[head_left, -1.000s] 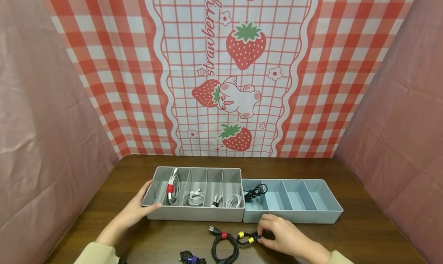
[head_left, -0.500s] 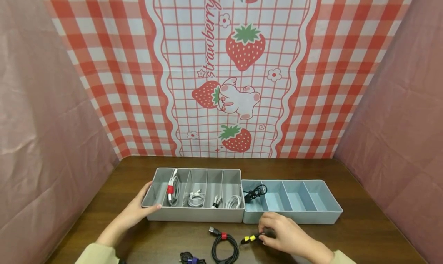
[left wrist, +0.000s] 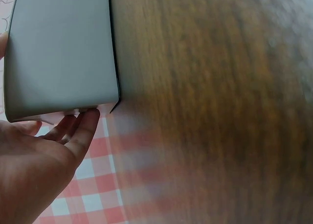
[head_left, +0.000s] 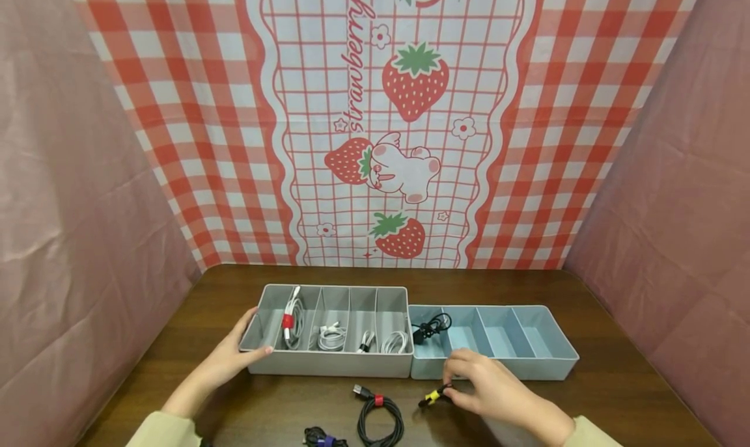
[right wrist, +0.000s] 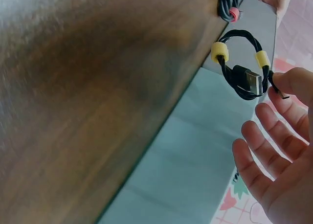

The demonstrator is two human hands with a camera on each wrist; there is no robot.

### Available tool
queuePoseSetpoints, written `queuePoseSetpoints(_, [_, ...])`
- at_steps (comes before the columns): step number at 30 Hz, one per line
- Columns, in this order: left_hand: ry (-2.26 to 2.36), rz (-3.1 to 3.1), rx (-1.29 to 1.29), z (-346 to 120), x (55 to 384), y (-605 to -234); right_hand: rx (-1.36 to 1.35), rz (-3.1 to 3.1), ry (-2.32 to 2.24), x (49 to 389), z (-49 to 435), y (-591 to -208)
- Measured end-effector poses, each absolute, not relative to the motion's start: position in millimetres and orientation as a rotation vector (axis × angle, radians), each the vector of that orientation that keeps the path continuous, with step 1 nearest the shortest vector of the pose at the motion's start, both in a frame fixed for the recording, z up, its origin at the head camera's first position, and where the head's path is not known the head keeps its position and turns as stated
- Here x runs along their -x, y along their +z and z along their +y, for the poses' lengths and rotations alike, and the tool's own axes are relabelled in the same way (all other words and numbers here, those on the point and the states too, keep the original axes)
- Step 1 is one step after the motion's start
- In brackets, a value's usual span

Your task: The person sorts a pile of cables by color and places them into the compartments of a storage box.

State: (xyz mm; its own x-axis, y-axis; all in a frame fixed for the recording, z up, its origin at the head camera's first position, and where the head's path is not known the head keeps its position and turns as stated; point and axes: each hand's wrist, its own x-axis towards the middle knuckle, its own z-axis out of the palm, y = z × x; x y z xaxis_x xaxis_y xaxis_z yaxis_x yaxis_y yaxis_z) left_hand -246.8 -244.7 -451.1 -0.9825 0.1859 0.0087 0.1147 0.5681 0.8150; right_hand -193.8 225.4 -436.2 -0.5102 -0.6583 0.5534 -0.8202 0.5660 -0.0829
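Between thumb and index finger, my right hand (head_left: 489, 388) pinches a coiled black USB cable (right wrist: 235, 89) with two yellow ties, held in front of the blue divided box (head_left: 498, 369). In the right wrist view the coil hangs as a loop with its USB plug showing, the other fingers loosely spread. My left hand (head_left: 225, 359) grips the left end of the grey divided box (head_left: 328, 364), thumb on the front rim and fingers against the end wall. White cables (head_left: 333, 336) lie in several grey compartments. A black cable (head_left: 430, 328) sits in the blue box's leftmost compartment.
On the wooden table (head_left: 275, 401), in front of the boxes, lie a black USB cable with a red tie (head_left: 381, 421) and a black cable with a purple tie (head_left: 325, 438). A strawberry-patterned cloth (head_left: 375, 141) hangs behind, with pink cloth (head_left: 76, 206) at the sides.
My right hand has lifted the yellow-tied cable and moved slightly right, away from the red-tied cable. The left hand stays on the grey box.
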Motion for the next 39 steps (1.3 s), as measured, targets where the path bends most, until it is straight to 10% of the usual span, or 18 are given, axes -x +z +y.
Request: queuePoseSetpoints(39, [1.399, 2.713, -0.255, -244.9, 247.1, -450.8, -1.057, -2.338, 0.472, 201.3, 248.3, -369.7])
